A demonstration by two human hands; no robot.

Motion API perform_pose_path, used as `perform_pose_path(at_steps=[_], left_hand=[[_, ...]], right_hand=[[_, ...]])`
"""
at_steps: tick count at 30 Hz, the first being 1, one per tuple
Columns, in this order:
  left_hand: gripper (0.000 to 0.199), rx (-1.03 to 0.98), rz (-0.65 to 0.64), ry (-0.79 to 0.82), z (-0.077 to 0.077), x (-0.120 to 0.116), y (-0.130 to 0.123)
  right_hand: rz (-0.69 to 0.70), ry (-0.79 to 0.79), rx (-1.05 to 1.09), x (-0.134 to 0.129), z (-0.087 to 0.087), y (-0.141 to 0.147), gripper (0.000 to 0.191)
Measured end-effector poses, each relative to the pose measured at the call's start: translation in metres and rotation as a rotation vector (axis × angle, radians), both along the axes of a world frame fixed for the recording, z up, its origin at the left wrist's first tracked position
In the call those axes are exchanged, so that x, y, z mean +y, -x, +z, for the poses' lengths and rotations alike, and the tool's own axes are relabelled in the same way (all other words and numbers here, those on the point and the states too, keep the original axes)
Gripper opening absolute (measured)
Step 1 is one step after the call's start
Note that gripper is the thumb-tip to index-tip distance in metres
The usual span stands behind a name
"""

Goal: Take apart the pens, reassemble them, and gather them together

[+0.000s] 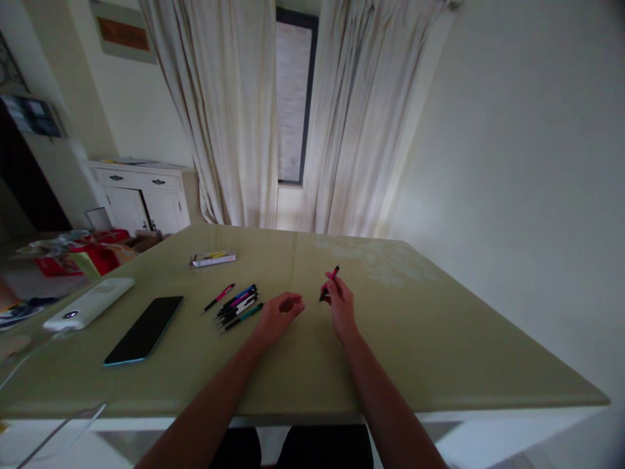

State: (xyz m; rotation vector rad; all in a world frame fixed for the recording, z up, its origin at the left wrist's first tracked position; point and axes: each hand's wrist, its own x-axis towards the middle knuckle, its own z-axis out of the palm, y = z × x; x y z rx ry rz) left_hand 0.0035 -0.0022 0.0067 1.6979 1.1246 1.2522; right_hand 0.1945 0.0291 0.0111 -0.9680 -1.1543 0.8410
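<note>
A pink pen with black ends (336, 273) is held at a tilt between the thumb and fingers of my right hand (342, 306), just above the table (415, 339). My left hand (278, 316) rests on the table to the left of it, fingers loosely curled with a gap to the thumb and nothing visible in them. Close beside that hand lies a teal and black pen (244, 318). Next to it is a bunch of several pens (238, 303) in blue, purple, white and black. Slightly apart from the bunch, another pink pen (219, 297) lies at a slant.
At the back left of the table sits a small pen box (213, 260) with something yellow on it. A dark-screened phone (144, 331) and a white device (90, 303) with a cable lie on the left. A wall (517, 169) borders the table's right side.
</note>
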Motion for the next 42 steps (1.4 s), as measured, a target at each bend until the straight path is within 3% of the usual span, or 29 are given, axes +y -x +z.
perform_pose_path(at_steps=[3, 6, 9, 11, 15, 19, 22, 24, 26, 30, 33, 37, 39, 42], left_hand=[[0.035, 0.059, 0.029, -0.016, -0.002, 0.002, 0.001], [0.031, 0.115, 0.033, -0.028, -0.006, 0.004, 0.001], [0.027, 0.153, 0.025, -0.039, -0.009, 0.005, -0.001], [0.025, 0.18, 0.027, -0.045, -0.01, 0.004, -0.003], [0.023, 0.259, 0.056, -0.086, -0.002, -0.001, -0.005], [0.023, 0.466, 0.061, -0.194, 0.02, -0.014, 0.014], [0.022, 0.694, 0.215, -0.154, 0.029, -0.029, 0.05], [0.021, 0.855, 0.377, -0.186, 0.025, -0.038, 0.079], [0.021, 0.992, 0.407, -0.2, 0.013, -0.045, 0.104], [0.027, 1.032, 0.448, -0.166, -0.013, -0.046, 0.129], [0.028, 1.024, 0.404, -0.178, -0.018, -0.041, 0.124], [0.024, 1.043, 0.319, -0.338, 0.004, -0.033, 0.084], [0.021, 1.037, 0.322, -0.363, 0.018, -0.023, 0.057], [0.019, 0.882, 0.172, -0.31, 0.029, -0.001, 0.023]], right_hand=[[-0.473, 0.017, -0.265, 0.013, 0.01, -0.054, 0.053], [-0.711, 0.183, -0.687, 0.016, 0.019, -0.124, 0.041], [-0.748, 0.4, -1.017, 0.007, 0.016, -0.186, 0.039], [-0.729, 0.514, -1.141, -0.002, 0.009, -0.212, 0.038], [-0.721, 0.549, -1.331, -0.013, -0.007, -0.228, 0.038], [-0.779, 0.498, -1.438, -0.016, -0.012, -0.222, 0.038], [-0.856, 0.333, -1.417, -0.018, -0.011, -0.218, 0.04], [-0.88, 0.161, -1.371, -0.017, -0.008, -0.212, 0.043], [-0.84, -0.008, -1.322, -0.014, -0.002, -0.198, 0.043], [-0.567, -0.298, -1.245, -0.014, 0.013, -0.142, 0.038], [-0.267, -0.407, -1.176, -0.023, 0.024, -0.082, 0.033], [0.051, -0.471, -1.177, -0.032, 0.031, -0.008, 0.036], [0.115, -0.46, -1.225, -0.029, 0.027, 0.016, 0.034], [0.054, -0.349, -1.327, -0.017, 0.014, 0.028, 0.02]])
